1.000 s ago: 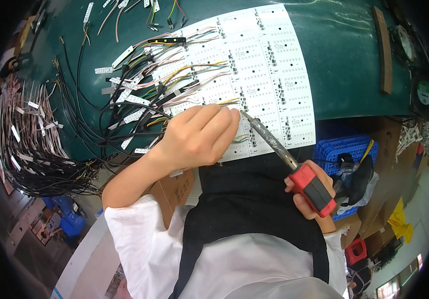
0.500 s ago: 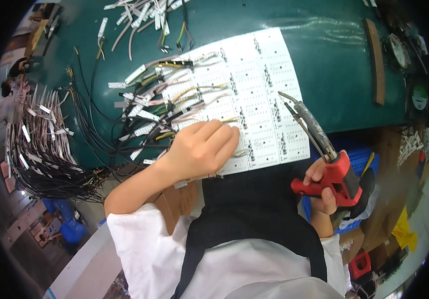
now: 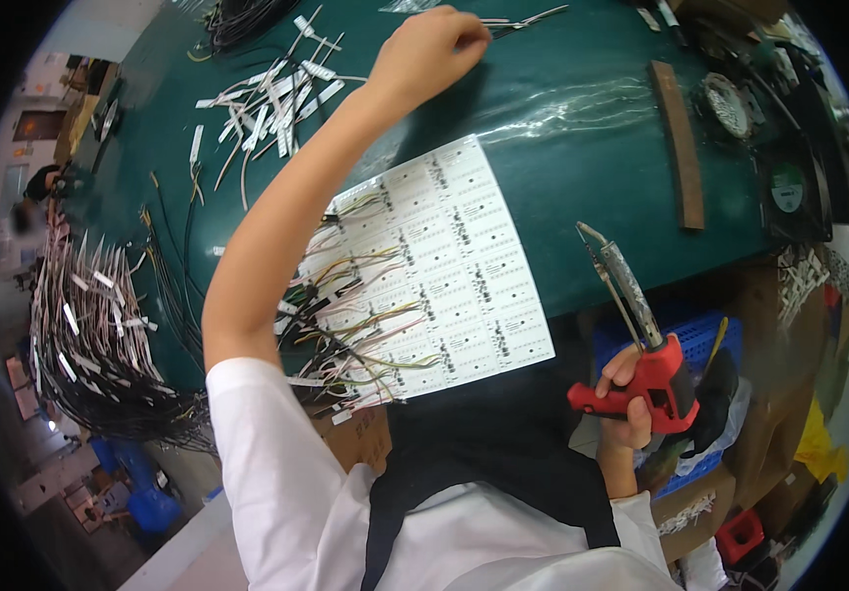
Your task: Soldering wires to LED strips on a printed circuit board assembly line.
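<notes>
While a dense bundle of black wires with white tags (image 3: pixel 89 335) hangs off the left edge of the green table (image 3: pixel 562 148), a looser scatter of tagged wire leads (image 3: pixel 267 108) lies farther back on the mat. Just right of these, the person's left arm stretches across the table, crossing over the near-left corner of the white circuit panel (image 3: pixel 444 266) and hiding part of the coloured wires (image 3: pixel 355 325) soldered along its left side. The left hand (image 3: pixel 429 49) reaches the far edge, fingers curled together and pinching the end of a thin wire lead (image 3: pixel 523 18) that lies on the mat. Right of the panel, a brown strip (image 3: pixel 679 143) lies on the mat. Off the table's near edge, the right hand (image 3: pixel 631 409) is wrapped tight around the red handle of a soldering gun (image 3: pixel 641 335), its tip pointing up and away from the panel, above a blue crate (image 3: pixel 710 335).
</notes>
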